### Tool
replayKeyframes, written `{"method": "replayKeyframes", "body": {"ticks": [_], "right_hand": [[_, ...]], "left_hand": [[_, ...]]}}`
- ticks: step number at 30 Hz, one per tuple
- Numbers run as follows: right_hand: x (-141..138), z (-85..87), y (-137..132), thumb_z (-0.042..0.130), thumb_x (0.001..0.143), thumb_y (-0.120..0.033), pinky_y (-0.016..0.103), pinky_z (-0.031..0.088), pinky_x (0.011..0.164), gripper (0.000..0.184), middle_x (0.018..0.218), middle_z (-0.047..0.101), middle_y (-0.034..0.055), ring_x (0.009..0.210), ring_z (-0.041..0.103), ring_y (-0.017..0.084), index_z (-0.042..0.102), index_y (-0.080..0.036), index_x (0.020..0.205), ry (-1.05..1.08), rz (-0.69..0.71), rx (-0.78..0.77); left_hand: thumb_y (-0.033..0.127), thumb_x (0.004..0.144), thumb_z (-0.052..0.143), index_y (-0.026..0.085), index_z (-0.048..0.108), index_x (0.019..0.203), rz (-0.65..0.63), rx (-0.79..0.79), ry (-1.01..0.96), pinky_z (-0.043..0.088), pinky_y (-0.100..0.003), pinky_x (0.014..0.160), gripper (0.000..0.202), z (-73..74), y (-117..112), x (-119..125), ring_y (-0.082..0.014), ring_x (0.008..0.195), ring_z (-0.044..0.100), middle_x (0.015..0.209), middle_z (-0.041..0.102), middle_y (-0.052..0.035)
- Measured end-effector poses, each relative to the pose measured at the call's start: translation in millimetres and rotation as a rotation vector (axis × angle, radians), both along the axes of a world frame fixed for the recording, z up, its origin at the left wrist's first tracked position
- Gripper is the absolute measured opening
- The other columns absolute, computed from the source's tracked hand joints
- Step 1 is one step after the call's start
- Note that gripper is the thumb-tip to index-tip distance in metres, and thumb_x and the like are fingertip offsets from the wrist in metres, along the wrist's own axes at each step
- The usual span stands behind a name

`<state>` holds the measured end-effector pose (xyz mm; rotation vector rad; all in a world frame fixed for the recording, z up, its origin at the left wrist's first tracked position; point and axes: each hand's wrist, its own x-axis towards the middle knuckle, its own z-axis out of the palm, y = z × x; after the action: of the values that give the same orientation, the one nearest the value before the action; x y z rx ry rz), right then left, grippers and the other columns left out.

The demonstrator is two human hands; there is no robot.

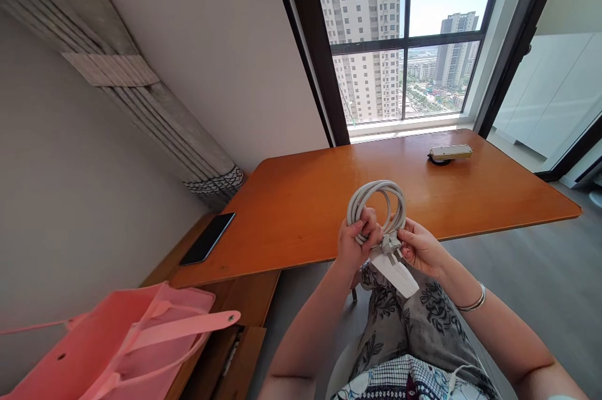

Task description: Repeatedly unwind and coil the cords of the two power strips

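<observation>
A white power strip point(396, 273) with its cord point(376, 188) wound into a loose coil is held up over my lap, just short of the table's front edge. My left hand point(360, 240) is wrapped around the left side of the coil. On the other side, my right hand point(421, 249) pinches the coil near the plug point(390, 244), whose prongs point downward. The white strip body hangs below the plug, slanting to the lower right. Part of it is hidden behind the plug and my left hand.
The orange-brown wooden table point(291, 212) stretches ahead to the window. Another power strip point(450, 153) with a dark cord lies at its far right. A dark tablet point(207, 239) lies at the left edge. A pink bag point(117, 343) stands at lower left beside an open drawer point(235, 359).
</observation>
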<state>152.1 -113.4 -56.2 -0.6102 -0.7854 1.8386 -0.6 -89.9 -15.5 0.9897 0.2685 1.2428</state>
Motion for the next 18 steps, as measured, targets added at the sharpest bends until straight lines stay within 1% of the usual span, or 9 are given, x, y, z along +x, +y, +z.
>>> {"method": "replayKeyframes", "body": {"ticks": [2,4,7,11,15,18], "right_hand": [[-1.9,1.8,-1.4,0.093,0.06,-0.043,0.015,0.036,0.039,0.058,0.064,0.058,-0.0069,0.043,0.044,0.004,0.065,-0.021,0.106,-0.045,-0.041,0.072],[-4.3,4.1,-2.7,0.094,0.055,-0.048,0.017,0.033,0.041,0.062,0.062,0.055,-0.007,0.047,0.041,0.005,0.066,-0.021,0.103,-0.093,-0.099,0.134],[-9.2,6.4,-3.9,0.094,0.051,-0.053,0.021,0.038,0.05,0.058,0.068,0.057,-0.0046,0.055,0.045,0.008,0.067,-0.022,0.092,-0.096,-0.193,0.149],[-14.4,5.8,-3.1,0.094,0.053,-0.051,0.024,0.046,0.059,0.051,0.081,0.06,-0.0024,0.064,0.051,0.01,0.067,-0.022,0.086,-0.055,-0.312,0.115],[-14.9,2.0,2.1,0.09,0.058,-0.054,0.027,0.049,0.064,0.05,0.075,0.061,-0.0024,0.065,0.053,0.012,0.066,-0.021,0.085,-0.057,-0.364,0.071],[-14.6,0.6,5.6,0.091,0.055,-0.054,0.027,0.049,0.063,0.052,0.072,0.061,-0.0022,0.064,0.054,0.012,0.064,-0.02,0.083,-0.052,-0.395,0.038]], "left_hand": [[0.043,0.068,0.073,0.02,0.025,0.061,-0.019,-0.059,-0.014,0.021,-0.022,0.039,0.054,1.8,-0.5,0.2,-0.0007,0.029,0.014,0.05,0.021,0.0117],[0.042,0.069,0.072,0.02,0.023,0.062,-0.058,-0.095,-0.038,0.022,-0.021,0.038,0.054,1.7,-0.3,0.3,-0.0008,0.029,0.012,0.05,0.019,0.012],[0.041,0.073,0.071,0.02,0.022,0.063,-0.06,-0.113,-0.085,0.025,-0.021,0.039,0.054,-0.9,-0.2,2.1,-0.0008,0.031,0.012,0.052,0.02,0.0115],[0.038,0.073,0.071,0.02,0.026,0.064,0.029,-0.153,-0.109,0.031,-0.02,0.043,0.049,-4.3,-2.8,9.5,-0.0015,0.036,0.021,0.056,0.028,0.0098],[0.031,0.07,0.073,0.018,0.039,0.065,0.144,-0.19,-0.115,0.037,-0.019,0.051,0.037,-9.1,-7.8,20.2,-0.0039,0.047,0.035,0.063,0.039,0.0067],[0.029,0.066,0.074,0.018,0.047,0.067,0.212,-0.214,-0.111,0.042,-0.021,0.058,0.028,-17.4,-9.9,25.0,-0.0072,0.059,0.045,0.068,0.046,0.0043]]}}
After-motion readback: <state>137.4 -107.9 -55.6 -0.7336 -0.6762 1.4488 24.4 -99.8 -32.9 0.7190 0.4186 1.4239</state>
